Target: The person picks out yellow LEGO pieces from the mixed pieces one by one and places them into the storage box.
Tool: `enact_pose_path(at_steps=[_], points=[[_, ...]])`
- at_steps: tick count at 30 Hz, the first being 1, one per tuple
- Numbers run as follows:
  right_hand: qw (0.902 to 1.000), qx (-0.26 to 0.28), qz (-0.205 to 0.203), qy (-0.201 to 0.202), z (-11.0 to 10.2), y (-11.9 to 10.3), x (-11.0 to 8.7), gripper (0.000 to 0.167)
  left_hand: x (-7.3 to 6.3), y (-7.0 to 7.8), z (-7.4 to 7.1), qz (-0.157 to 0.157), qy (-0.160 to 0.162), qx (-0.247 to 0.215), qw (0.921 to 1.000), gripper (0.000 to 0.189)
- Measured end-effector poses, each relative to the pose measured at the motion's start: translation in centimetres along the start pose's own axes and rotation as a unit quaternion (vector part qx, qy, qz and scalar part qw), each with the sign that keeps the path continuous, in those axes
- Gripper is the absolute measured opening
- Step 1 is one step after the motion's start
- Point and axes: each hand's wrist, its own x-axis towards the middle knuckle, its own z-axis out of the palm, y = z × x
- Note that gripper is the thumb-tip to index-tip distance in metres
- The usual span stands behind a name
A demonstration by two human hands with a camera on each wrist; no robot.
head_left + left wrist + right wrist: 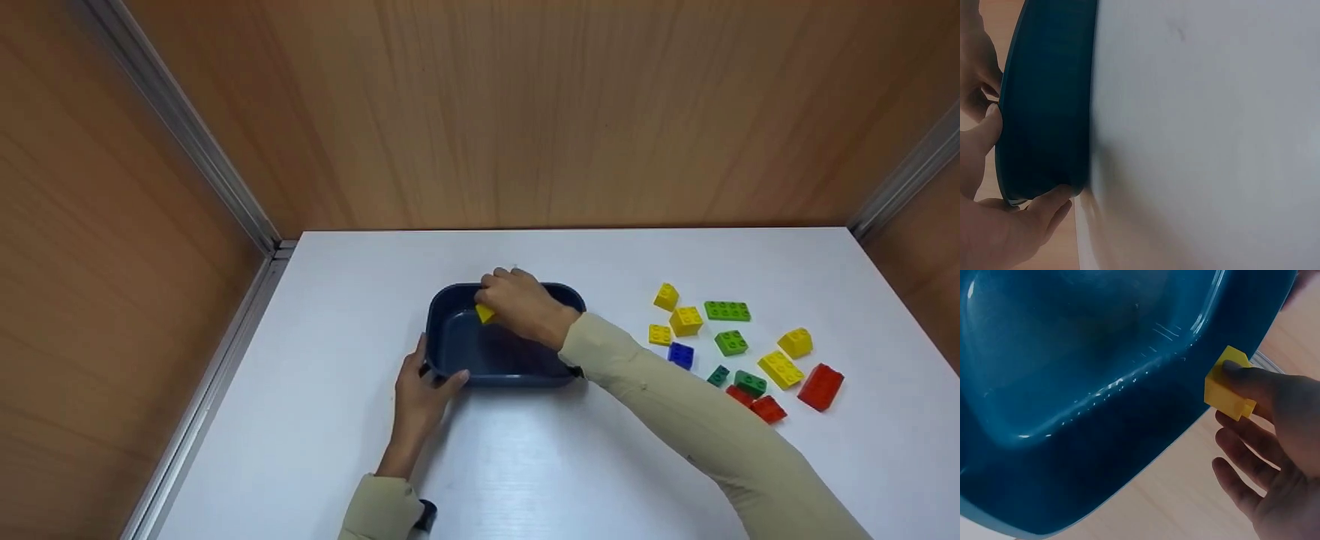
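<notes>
A dark blue plastic basin [495,380] with rounded corners stands on the white table. At its near left corner my left hand [420,397] grips it, the thumb at the near rim and the fingers along the left side. My right hand [521,304] is over the far part of the basin. Between thumb and fingers it pinches a yellow toy building brick [1224,391], partly hidden by the hand in the head view. In the right wrist view that brick is close to the basin's rim, and the other fingers are spread loosely.
Right of the basin, loose bricks lie scattered: several yellow ones [686,321], a blue one [681,355], several green ones [727,310] and several red ones [821,388]. The right forearm [675,412] passes close to them. Wooden panels [525,112] rise behind the table and at both sides.
</notes>
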Motion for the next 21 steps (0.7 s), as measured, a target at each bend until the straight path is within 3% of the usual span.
enact_pose_path(at_steps=[13,21], points=[[0.9980,-0.022,-0.030,-0.051,0.5,-0.7,2.5,0.031,0.1,0.3,-0.1,-0.002,0.004,0.009,1.0000,0.091],[0.9957,-0.024,-0.034,-0.083,0.8,-1.6,3.6,0.034,-0.1,0.4,-0.1,-0.007,0.003,-0.009,0.9999,0.090]])
